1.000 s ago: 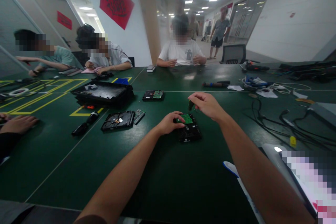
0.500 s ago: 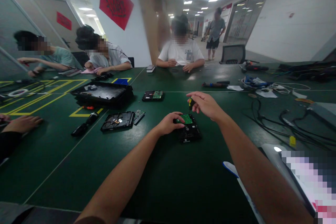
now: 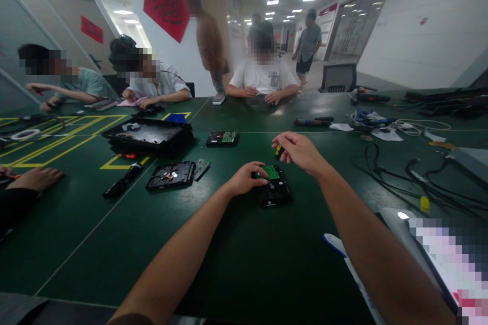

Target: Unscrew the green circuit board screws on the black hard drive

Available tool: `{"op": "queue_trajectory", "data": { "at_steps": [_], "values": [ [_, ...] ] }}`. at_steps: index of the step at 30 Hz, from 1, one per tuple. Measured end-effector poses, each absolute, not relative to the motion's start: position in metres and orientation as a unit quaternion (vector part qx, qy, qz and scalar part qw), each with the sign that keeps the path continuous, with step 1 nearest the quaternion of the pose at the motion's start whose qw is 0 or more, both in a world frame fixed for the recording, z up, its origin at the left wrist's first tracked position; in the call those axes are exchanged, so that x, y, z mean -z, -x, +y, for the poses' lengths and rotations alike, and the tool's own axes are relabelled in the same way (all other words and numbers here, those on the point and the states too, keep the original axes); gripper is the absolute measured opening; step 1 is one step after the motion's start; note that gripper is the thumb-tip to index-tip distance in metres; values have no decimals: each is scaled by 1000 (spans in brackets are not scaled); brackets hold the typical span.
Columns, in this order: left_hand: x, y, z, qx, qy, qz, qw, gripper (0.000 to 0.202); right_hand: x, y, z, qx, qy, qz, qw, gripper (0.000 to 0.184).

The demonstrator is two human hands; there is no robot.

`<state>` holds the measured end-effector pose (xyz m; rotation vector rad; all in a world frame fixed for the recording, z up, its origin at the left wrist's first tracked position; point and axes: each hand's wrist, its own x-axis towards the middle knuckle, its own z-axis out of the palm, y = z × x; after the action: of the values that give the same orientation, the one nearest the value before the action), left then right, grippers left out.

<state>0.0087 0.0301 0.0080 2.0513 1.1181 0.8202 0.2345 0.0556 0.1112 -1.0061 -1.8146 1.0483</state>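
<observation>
A black hard drive (image 3: 275, 194) lies on the green table in front of me, its green circuit board (image 3: 272, 172) facing up. My left hand (image 3: 247, 179) grips the drive's left side, with fingers and thumb reaching over the board. In my right hand (image 3: 299, 153) is a small yellow and black screwdriver (image 3: 278, 152), held upright between curled fingers above the drive's far right corner. Its thin tip is too dark to make out, so I cannot tell whether it touches a screw.
To the left lie another hard drive (image 3: 171, 176), a loose circuit board (image 3: 202, 168) and a black tray (image 3: 148, 134). A third drive (image 3: 221, 138) sits farther back. Black cables (image 3: 404, 177) spread across the right. A co-worker's hand (image 3: 40, 179) rests at far left.
My right fingers have curled in more around the screwdriver, while my left hand and the drive stay put. In the background, a person in brown has moved left and another standing person has turned.
</observation>
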Motion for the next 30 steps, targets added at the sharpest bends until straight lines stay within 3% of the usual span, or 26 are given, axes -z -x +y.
{"op": "queue_trajectory", "data": {
  "at_steps": [5, 14, 23, 30],
  "values": [
    [-10, -9, 29, -315, -783, 425, 326, 19, -111, -234, 55, -418, 399, -711, 399, 29],
    [-11, -9, 29, -310, -784, 429, 325, 20, -116, -237, 53, -319, 441, -743, 389, 28],
    [-9, -9, 30, -314, -781, 426, 331, 21, -113, -235, 53, -389, 416, -725, 386, 36],
    [-9, -9, 30, -312, -781, 432, 326, 21, -111, -236, 58, -374, 419, -725, 399, 28]
  ]
}}
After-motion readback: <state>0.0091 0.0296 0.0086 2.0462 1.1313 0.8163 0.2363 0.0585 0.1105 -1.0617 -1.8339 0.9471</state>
